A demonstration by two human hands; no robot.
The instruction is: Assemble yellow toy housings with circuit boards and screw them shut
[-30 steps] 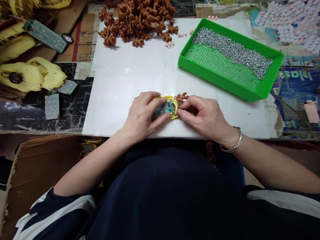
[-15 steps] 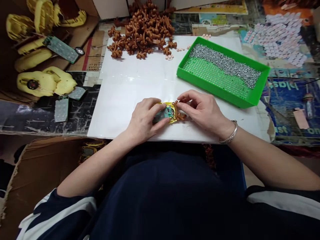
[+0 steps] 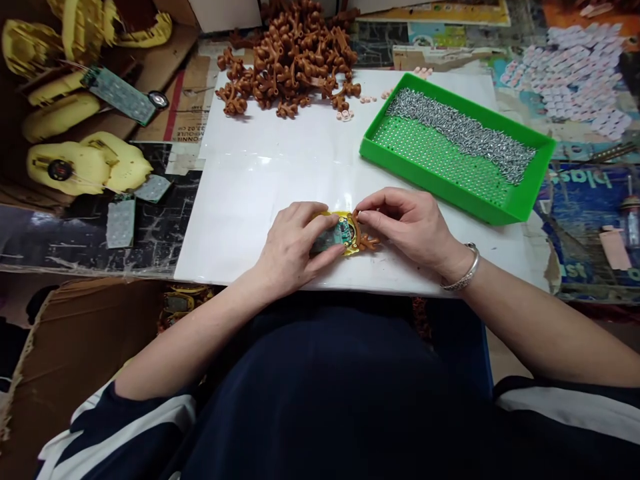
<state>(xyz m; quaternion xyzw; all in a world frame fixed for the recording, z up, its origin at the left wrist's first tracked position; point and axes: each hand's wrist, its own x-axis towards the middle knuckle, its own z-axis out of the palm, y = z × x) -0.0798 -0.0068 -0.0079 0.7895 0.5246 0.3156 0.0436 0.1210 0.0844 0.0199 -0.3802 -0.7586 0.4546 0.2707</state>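
Observation:
My left hand (image 3: 290,248) is closed around a small yellow plastic shell (image 3: 345,230) with a green circuit board inside it, held flat on the white sheet (image 3: 250,193). My right hand (image 3: 410,223) pinches a brown antler-shaped piece (image 3: 369,243) against the shell's right edge, thumb and forefinger pressed together at its top. Both hands sit near the front edge of the sheet.
A heap of brown antler pieces (image 3: 290,60) lies at the back of the sheet. A green tray (image 3: 530,200) with several silver screws stands at the right. Yellow shells (image 3: 90,167) and circuit boards (image 3: 117,93) lie at the left. A cardboard box (image 3: 75,340) sits below left.
The brown piece, above the shell's right edge a second ago, now lies lower against it. My right hand's fingers have shifted up to its top. The camera view has shifted slightly.

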